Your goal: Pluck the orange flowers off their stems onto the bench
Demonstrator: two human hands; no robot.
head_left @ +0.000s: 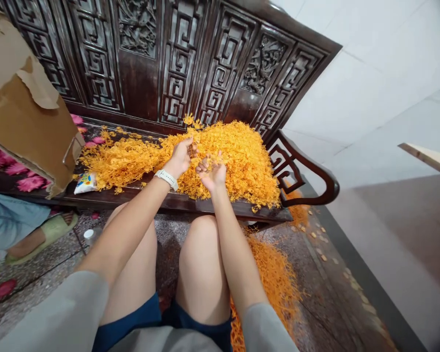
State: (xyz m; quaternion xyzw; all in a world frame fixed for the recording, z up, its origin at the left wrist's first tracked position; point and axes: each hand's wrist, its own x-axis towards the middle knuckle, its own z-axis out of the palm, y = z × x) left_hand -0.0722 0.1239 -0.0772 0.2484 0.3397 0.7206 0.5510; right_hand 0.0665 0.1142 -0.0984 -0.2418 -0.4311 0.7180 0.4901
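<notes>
A big heap of small yellow-orange pieces (pixel 247 156) covers the right part of a dark carved wooden bench (pixel 143 78), with a looser pile (pixel 126 159) to its left. My left hand (pixel 183 155), with a white watch (pixel 166 179) on its wrist, is over the heap, fingers curled at a small yellow piece (pixel 192 121). Just right of it, my right hand (pixel 213 172) is turned palm up with bent fingers, and a yellow piece (pixel 219 159) lies at its fingertips. The two hands are close together but apart.
A torn cardboard box (pixel 33 107) stands on the bench at left, beside pink flowers (pixel 29 182) and a small white packet (pixel 85 183). Another person's foot in a green slipper (pixel 55 232) is at lower left, near a white-capped bottle (pixel 89 235). Orange strands (pixel 273 274) cover the floor at right.
</notes>
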